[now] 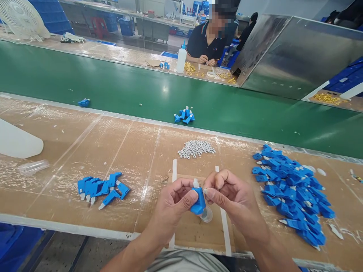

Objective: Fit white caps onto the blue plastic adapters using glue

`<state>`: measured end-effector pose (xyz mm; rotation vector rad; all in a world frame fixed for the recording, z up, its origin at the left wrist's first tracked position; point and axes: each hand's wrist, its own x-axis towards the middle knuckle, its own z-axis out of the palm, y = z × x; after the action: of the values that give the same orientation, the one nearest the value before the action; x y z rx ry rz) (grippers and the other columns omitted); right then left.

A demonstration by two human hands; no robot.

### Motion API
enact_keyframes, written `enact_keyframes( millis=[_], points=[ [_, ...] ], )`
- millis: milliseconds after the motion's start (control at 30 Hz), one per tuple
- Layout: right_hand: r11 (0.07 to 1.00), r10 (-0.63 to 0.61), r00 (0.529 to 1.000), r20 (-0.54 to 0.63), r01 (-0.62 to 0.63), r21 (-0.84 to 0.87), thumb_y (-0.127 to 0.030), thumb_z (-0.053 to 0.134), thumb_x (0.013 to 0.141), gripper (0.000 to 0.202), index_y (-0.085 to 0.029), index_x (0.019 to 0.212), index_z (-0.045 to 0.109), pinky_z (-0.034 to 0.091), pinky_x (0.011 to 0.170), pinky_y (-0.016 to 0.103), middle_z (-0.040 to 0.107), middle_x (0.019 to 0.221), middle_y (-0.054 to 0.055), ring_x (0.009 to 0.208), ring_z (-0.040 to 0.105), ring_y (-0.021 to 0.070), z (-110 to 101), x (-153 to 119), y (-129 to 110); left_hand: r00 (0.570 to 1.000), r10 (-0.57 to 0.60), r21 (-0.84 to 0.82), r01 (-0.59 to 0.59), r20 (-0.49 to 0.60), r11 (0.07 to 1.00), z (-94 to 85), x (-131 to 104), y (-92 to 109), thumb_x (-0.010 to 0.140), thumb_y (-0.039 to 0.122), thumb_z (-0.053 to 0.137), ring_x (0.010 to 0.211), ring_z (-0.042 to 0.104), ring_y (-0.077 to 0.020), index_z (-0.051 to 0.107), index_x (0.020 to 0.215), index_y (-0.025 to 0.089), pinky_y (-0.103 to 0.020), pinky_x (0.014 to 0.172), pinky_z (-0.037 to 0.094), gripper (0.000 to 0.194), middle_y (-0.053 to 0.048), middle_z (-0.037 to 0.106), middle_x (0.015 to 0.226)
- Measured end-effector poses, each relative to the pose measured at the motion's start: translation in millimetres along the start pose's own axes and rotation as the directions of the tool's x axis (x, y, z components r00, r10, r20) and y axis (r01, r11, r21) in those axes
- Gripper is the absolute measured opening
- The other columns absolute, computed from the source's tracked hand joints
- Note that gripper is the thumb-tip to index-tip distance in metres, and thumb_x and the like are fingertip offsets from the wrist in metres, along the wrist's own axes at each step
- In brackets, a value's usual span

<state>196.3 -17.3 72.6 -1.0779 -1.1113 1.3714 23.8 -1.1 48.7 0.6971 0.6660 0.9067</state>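
My left hand (pixel 177 202) is closed around a blue plastic part (pixel 198 202) with a white tip pointing up. Close to its right side, the thumb and fingers of my right hand (pixel 229 192) are pinched together; whatever lies between them is too small to make out. Below the blue part, a small round clear dish (pixel 207 214) sits on the table, partly hidden. Beyond my hands lies a pile of small grey-white pieces (pixel 196 148). Several similar blue parts (pixel 102 187) are grouped at the left, and a large heap of them (pixel 292 192) spreads out at the right.
A green conveyor belt (pixel 136 90) crosses behind the cardboard-covered table (pixel 65 196), carrying a few blue parts (pixel 185 115). Across it, a person (pixel 208 41) handles something small near a white bottle (pixel 181 58) and gold pieces (pixel 189 68). A clear plastic tube (pixel 34 167) lies left.
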Motion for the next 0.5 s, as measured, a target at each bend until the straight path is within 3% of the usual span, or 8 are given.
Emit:
enact_keyframes(
  millis=[300, 500],
  points=[
    [0.965, -0.094, 0.995, -0.042, 0.081, -0.250, -0.027, 0.070, 0.092, 0.023, -0.023, 0.079, 0.050, 0.048, 0.062, 0.028, 0.065, 0.082, 0.002, 0.070, 0.058, 0.0161, 4.1, -5.4, 0.1, 0.992, 0.113, 0.219, -0.099, -0.054, 0.971, -2.2, -0.3, -0.1, 0.086, 0.033, 0.072, 0.073, 0.060, -0.0149, 0.069, 0.100, 0.015, -0.024, 0.064, 0.050, 0.023, -0.005, 0.067, 0.082],
    [0.920, -0.165, 0.985, -0.042, 0.138, -0.368, -0.023, 0.065, 0.095, 0.021, -0.023, 0.081, 0.050, 0.050, 0.068, 0.029, 0.065, 0.085, 0.002, 0.077, 0.061, 0.0166, 8.1, -8.2, 4.4, 0.977, 0.211, 0.325, -0.190, -0.028, 0.926, -4.9, -2.7, -4.0, 0.090, 0.031, 0.068, 0.081, 0.063, -0.0165, 0.068, 0.102, 0.017, -0.025, 0.068, 0.052, 0.018, -0.005, 0.067, 0.090]
  ],
)
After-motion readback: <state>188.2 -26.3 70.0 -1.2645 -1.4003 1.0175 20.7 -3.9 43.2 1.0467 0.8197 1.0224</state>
